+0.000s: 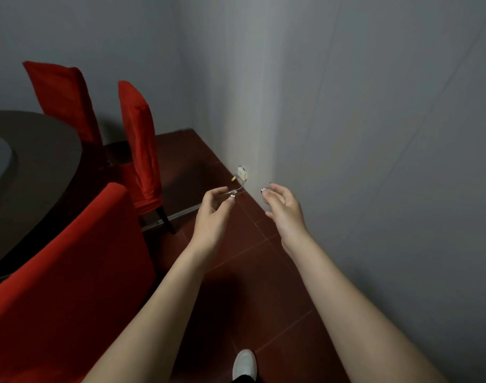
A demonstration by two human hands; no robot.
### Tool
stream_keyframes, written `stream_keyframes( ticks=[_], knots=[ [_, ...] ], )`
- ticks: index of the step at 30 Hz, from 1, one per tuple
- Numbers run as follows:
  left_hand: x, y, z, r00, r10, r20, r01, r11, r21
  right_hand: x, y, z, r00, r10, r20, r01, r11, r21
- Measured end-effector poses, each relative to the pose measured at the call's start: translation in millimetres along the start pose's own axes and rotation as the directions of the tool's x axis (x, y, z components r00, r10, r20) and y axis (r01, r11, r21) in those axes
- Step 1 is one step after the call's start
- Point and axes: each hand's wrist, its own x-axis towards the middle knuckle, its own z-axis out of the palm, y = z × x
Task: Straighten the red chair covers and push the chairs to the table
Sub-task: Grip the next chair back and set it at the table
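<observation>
Three chairs in red covers stand round a dark round table (43, 150) at the left. The nearest chair (65, 272) fills the lower left, its back against the table's edge. A second chair (139, 150) stands beyond it, and a third chair (65, 100) at the far side. My left hand (212, 217) and my right hand (283, 211) are stretched out over the floor to the right of the chairs. Both hang in the air with loosely curled fingers, holding nothing and touching no chair.
A grey wall (374, 134) runs close along the right, with a small white socket box (242, 172) and a wire near the floor. The floor (250, 286) is dark red tile. My white shoe (244, 364) shows at the bottom. A pale strip (178, 215) lies behind the second chair.
</observation>
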Motion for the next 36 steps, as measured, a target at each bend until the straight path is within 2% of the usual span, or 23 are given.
stream_keyframes(
  ticks=[7,15,23,26,31,36],
  knots=[
    [90.0,1.8,-2.9,0.996,-0.016,-0.086,0.014,0.999,-0.029,92.5,-10.1,36.1,0.998,0.007,0.067,-0.004,0.999,-0.043],
    [136.0,4.2,-39.4,0.967,-0.033,-0.254,0.016,0.998,-0.065,148.4,2.9,100.9,0.962,0.029,0.271,-0.011,0.997,-0.070],
    [133.1,4.3,-101.1,0.861,-0.017,-0.508,-0.005,0.999,-0.042,161.4,14.4,179.8,0.849,0.060,0.524,-0.002,0.994,-0.111],
    [127.9,4.8,-121.2,0.789,-0.007,-0.615,-0.014,0.999,-0.029,159.5,16.8,207.5,0.781,0.080,0.619,-0.007,0.993,-0.120],
    [115.7,8.6,-144.6,0.627,-0.008,-0.779,-0.017,1.000,-0.024,155.1,18.5,247.3,0.642,0.119,0.758,-0.011,0.989,-0.146],
    [94.1,11.4,-166.4,0.451,0.008,-0.893,-0.007,1.000,0.005,140.4,28.6,279.6,0.471,0.171,0.865,-0.025,0.983,-0.181]
  ],
)
